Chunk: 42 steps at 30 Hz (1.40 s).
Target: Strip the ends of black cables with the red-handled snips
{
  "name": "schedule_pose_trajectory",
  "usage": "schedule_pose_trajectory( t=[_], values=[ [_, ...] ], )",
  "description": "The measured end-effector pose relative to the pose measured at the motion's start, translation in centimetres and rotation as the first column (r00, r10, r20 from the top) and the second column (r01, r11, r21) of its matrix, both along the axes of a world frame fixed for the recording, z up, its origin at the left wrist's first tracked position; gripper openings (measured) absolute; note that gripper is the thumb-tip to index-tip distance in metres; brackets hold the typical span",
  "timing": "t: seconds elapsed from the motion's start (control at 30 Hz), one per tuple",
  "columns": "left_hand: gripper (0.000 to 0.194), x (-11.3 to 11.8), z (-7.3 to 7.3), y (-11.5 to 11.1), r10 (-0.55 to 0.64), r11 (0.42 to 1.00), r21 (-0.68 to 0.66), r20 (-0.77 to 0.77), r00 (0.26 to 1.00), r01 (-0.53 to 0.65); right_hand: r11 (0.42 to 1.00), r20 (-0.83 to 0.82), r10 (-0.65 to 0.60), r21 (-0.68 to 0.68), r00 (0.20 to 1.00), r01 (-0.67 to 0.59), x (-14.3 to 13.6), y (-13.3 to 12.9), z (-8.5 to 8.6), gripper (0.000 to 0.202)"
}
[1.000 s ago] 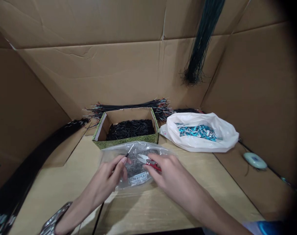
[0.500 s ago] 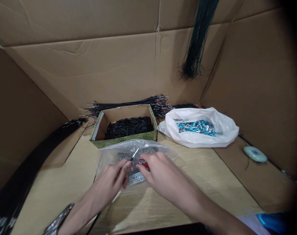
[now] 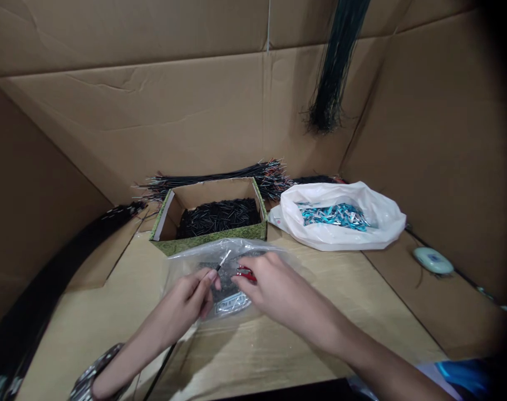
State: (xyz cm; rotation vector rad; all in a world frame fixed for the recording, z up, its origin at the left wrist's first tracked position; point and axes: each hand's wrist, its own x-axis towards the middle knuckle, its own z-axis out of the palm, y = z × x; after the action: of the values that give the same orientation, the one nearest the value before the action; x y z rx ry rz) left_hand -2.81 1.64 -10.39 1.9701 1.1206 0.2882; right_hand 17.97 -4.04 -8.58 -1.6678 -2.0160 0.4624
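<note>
My left hand (image 3: 197,292) pinches a thin black cable (image 3: 218,267) whose pale, bare end points up and to the right. Close by on the right, my right hand (image 3: 264,278) is wrapped round a small red-handled tool (image 3: 247,273), its metal tip turned towards the cable but apart from it. Both hands are over a clear plastic bag (image 3: 178,273) of small grey pieces, which bears a white label (image 3: 231,302). Behind the bag, a green-patterned box (image 3: 211,238) holds many short black pieces (image 3: 220,217).
A white bag (image 3: 387,225) of blue and silver pieces stands right of the box. Black cable bundles lie behind the box (image 3: 220,177) and along the left (image 3: 69,250). Dark strands (image 3: 334,78) hang at the back. A pale green oval object (image 3: 432,260) lies right.
My left hand has shifted slightly left and down with the cable, widening the gap to the tool. My right hand still holds the red tool. The view has shifted slightly.
</note>
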Motion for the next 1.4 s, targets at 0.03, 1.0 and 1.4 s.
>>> schedule_pose_trajectory(
  t=[0.03,1.0,1.4],
  values=[
    [0.047,0.1,0.0,0.0,-0.003,1.0,0.001,-0.003,1.0,0.003,1.0,-0.026,-0.007,-0.018,1.0,0.007,0.1,0.0,0.0,0.024],
    [0.045,0.6,0.9,-0.7,0.088,0.995,0.036,0.087,0.992,-0.092,0.995,0.087,-0.08,0.063,0.993,0.075,-0.2,-1.4,2.2,0.018],
    [0.046,0.9,0.5,-0.8,0.044,0.99,0.132,0.004,0.999,-0.044,0.99,0.24,0.041,0.125,0.97,-0.072,-1.2,-1.2,1.6,0.016]
  ],
)
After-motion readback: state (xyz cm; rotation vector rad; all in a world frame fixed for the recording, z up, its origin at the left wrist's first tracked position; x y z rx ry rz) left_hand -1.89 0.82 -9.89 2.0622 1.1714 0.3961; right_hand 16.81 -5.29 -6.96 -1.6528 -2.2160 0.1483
